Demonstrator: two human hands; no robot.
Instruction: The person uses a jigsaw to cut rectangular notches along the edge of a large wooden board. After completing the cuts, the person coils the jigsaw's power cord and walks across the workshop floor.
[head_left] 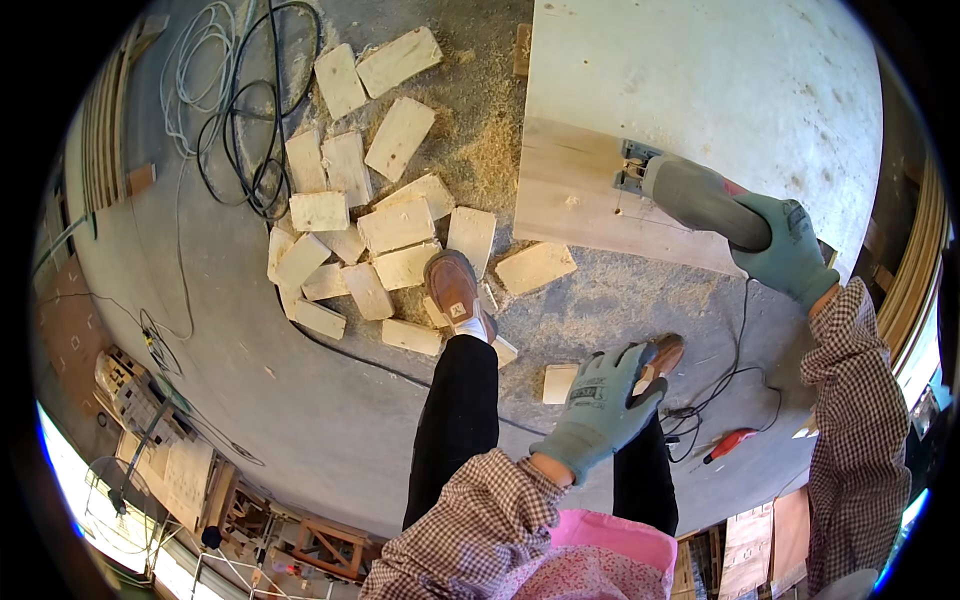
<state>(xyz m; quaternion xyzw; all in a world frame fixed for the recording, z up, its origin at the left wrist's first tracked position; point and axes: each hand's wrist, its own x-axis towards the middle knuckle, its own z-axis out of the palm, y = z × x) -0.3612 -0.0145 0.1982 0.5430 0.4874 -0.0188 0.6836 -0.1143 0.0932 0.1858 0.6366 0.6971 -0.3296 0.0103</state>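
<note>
My right hand (785, 245), in a grey-green work glove, is closed around the rear grip of a grey jigsaw (695, 195). The jigsaw's metal base plate rests on a wide wooden board (570, 195), whose near strip looks browner than the pale sheet (710, 70) behind it. My left hand (600, 405), gloved alike, hovers over my right leg and shoe with fingers stretched out and nothing in it. A small wood block (559, 383) lies on the floor just left of that hand.
Many cut wood blocks (397, 225) lie scattered on the concrete floor amid sawdust (490, 140). Coiled cables (235, 110) are at the far left. A black cord (745, 320) and a red tool (730, 445) lie at the right. Stacked planks (920, 270) line the right edge.
</note>
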